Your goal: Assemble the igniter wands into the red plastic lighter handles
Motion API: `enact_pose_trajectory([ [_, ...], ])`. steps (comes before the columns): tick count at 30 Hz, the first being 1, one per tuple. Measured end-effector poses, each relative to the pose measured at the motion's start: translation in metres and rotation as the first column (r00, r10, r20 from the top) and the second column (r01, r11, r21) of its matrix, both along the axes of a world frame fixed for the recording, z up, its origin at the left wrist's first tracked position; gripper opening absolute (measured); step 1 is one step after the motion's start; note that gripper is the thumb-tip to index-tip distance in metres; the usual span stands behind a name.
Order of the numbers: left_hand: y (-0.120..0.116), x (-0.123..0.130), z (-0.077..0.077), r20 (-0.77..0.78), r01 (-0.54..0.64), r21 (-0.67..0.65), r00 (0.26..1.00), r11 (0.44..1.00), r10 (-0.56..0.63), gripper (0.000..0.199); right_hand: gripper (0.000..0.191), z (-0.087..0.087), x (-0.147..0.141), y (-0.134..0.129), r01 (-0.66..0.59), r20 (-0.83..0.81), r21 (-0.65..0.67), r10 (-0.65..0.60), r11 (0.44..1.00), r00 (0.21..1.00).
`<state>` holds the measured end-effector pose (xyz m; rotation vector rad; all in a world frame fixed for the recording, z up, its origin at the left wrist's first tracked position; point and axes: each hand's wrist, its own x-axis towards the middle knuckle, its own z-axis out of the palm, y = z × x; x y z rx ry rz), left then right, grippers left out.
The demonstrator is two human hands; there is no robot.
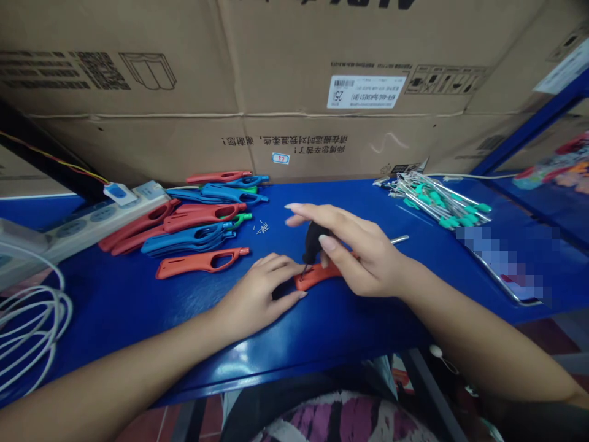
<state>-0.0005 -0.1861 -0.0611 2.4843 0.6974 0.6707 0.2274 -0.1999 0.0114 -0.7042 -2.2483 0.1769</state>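
Note:
My right hand [363, 252] is closed around the black handle of a small screwdriver [313, 241]. Its thin shaft points down at the end of an orange long-nosed lighter [317, 277] lying on the blue table. The lighter's metal tube [399, 239] sticks out to the right from behind my right hand, which hides the middle of the body. With thumb and fingertips, my left hand [267, 291] grips the lighter's left end. Several tiny screws [262, 228] lie scattered just beyond the left hand.
Red, blue and green lighter bodies [197, 240] are piled at left beside a white power strip [69, 230] and coiled white cable [34, 331]. Metal tubes with green ends [444, 199] lie back right, near a phone [504, 267]. A cardboard wall [285, 80] closes off the back.

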Motion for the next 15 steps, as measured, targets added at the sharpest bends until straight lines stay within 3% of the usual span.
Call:
enact_pose_trajectory([
  [2, -0.0002, -0.0001, -0.0005, 0.004, -0.002, 0.013, 1.0, 1.0, 0.002, 0.028, 0.039, -0.0004, -0.0001, 0.0, -0.018, -0.033, -0.026, 0.017, 1.0, 0.999],
  [5, -0.0005, -0.0004, -0.0009, 0.023, 0.012, 0.023, 1.0, 1.0, -0.013, 0.03, 0.038, -0.0021, 0.0009, 0.0013, 0.104, 0.048, 0.158, -0.113, 0.982, 0.992],
  [7, -0.0006, -0.0005, -0.0003, 0.027, 0.018, 0.01, 0.999, 1.0, -0.018, 0.03, 0.046, -0.003, 0.0006, 0.0021, 0.116, 0.09, 0.231, -0.14, 0.966, 0.986],
  [12, -0.0011, -0.0007, 0.0007, 0.012, 0.006, -0.008, 1.0, 1.0, -0.006, 0.03, 0.047, -0.0052, -0.0018, 0.0035, 0.001, -0.024, 0.011, -0.001, 1.0, 1.0],
  [15, -0.0012, -0.0006, 0.0002, 0.019, 0.008, -0.002, 1.0, 1.0, -0.008, 0.03, 0.039, -0.0063, -0.0003, 0.0042, 0.073, -0.022, 0.171, -0.07, 0.983, 0.997],
])
